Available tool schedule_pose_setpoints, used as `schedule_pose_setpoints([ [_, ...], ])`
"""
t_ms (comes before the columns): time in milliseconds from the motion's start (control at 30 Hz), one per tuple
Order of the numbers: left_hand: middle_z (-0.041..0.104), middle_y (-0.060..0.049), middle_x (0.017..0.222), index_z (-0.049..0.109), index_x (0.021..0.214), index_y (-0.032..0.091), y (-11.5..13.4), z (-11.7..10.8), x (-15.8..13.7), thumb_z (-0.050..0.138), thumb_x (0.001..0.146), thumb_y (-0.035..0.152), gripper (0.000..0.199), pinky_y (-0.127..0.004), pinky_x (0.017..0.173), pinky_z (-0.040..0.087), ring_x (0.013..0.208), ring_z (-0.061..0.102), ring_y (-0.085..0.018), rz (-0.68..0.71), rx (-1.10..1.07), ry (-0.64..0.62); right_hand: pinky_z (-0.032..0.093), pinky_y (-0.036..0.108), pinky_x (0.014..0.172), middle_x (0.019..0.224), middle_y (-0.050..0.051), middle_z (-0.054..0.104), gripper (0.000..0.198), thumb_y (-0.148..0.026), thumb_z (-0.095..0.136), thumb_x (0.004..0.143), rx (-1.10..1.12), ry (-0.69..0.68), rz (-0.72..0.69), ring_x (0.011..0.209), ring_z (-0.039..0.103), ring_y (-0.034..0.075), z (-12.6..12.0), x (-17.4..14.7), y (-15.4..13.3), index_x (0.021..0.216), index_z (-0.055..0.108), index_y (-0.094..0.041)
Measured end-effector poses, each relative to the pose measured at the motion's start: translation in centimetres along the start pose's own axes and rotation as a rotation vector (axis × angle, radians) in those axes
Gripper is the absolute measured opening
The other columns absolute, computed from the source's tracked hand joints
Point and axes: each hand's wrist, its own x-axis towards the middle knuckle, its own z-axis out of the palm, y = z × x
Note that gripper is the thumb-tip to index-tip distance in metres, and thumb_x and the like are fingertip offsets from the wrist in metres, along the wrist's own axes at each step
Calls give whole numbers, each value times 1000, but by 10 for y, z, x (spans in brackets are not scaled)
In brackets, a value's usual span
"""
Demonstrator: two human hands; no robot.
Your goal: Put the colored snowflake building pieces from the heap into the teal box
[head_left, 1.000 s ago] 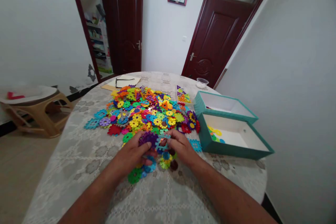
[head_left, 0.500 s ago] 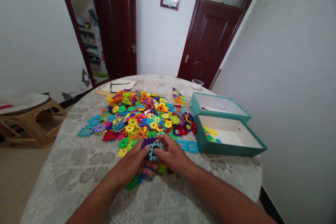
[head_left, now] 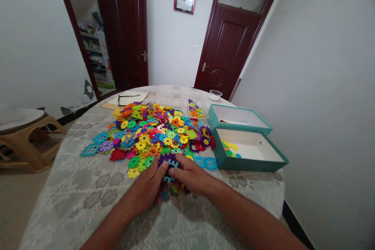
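My left hand [head_left: 150,183] and my right hand [head_left: 190,174] are close together above the near side of the table. Between their fingers and thumbs they grip a light-blue square piece [head_left: 175,164] with a toothed edge, together with a purple toothed piece [head_left: 166,158] at its far side. Both thumbs press on top of the light-blue piece, partly covering it. Whether the two pieces are locked together I cannot tell. A few coloured pieces show partly beneath the hands. Just beyond lies a big heap of colourful plastic interlocking pieces [head_left: 158,134].
Two teal boxes [head_left: 252,168] stand on the right, the near one holding a few pieces. Two light-blue square pieces [head_left: 205,162] lie beside it. Farther back are a clear bag of pieces [head_left: 195,109], a plastic bowl [head_left: 216,94] and glasses [head_left: 125,97] on paper.
The light-blue piece has tilted in my hands, and more of the purple piece shows along its far side. The green piece near my left hand is now hidden. The view has shifted slightly.
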Motion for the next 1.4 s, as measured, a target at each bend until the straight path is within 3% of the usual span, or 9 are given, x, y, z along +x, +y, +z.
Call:
schedule_pose_setpoints([
  [233,72,-3,84,63,119,25,38,1,-13,55,97,59,41,-29,63,47,71,66,-22,233,468,14,39,22,45,75,-4,63,28,-30,64,89,-194,166,-67,48,47,9,-35,-21,-50,116,65,-22],
  [400,67,-1,82,62,111,23,50,-35,-10,53,95,61,42,-30,66,43,73,63,-21,284,834,123,51,28,69,93,4,73,36,-32,62,90,-767,677,-209,74,63,18,-140,-18,-89,123,67,-20],
  [567,72,-4,93,63,101,23,51,-73,-16,63,88,56,35,-30,66,39,81,67,-23,72,1164,52,50,33,91,121,18,75,49,-29,60,90,-1287,971,161,106,69,28,-234,2,-93,136,63,-14],
  [767,76,-9,105,68,116,25,48,-74,-31,77,73,49,50,-34,72,44,94,71,-31,-82,1370,15,52,39,95,121,24,75,55,-29,65,85,-1316,880,302,111,70,32,-259,15,-75,135,65,-5],
  [933,77,-12,105,69,111,24,38,-57,-32,85,66,47,53,-38,77,49,97,72,-37,-49,1417,-34,51,43,101,126,19,73,46,-33,59,93,-1369,848,-4,113,69,32,-220,-1,-71,132,67,-11],
  [1033,77,-13,106,69,112,24,34,-51,-30,86,66,43,52,-40,79,50,98,72,-38,-20,1365,-47,56,40,93,122,13,74,39,-39,59,97,-1264,461,-168,98,71,26,-149,-22,-53,131,67,-20],
  [1100,76,-12,108,70,112,25,32,-52,-29,86,67,39,50,-40,82,51,100,71,-37,4,1296,-51,56,40,98,135,12,67,43,-41,59,100,-1212,183,-266,110,69,26,-94,-36,-33,139,61,-24],
  [1200,76,-9,108,70,110,26,31,-56,-27,83,71,38,43,-38,84,50,100,71,-33,31,1239,-70,55,45,105,157,13,50,59,-40,68,95,-1264,27,-260,127,64,30,-30,-47,2,150,52,-29],
  [1400,75,-7,111,65,122,28,33,-54,-29,88,65,48,65,-36,82,50,100,70,-31,-16,1295,-155,54,46,108,156,16,52,49,-39,59,101,-1394,3,-355,133,59,32,-1,-38,43,148,55,-25],
])
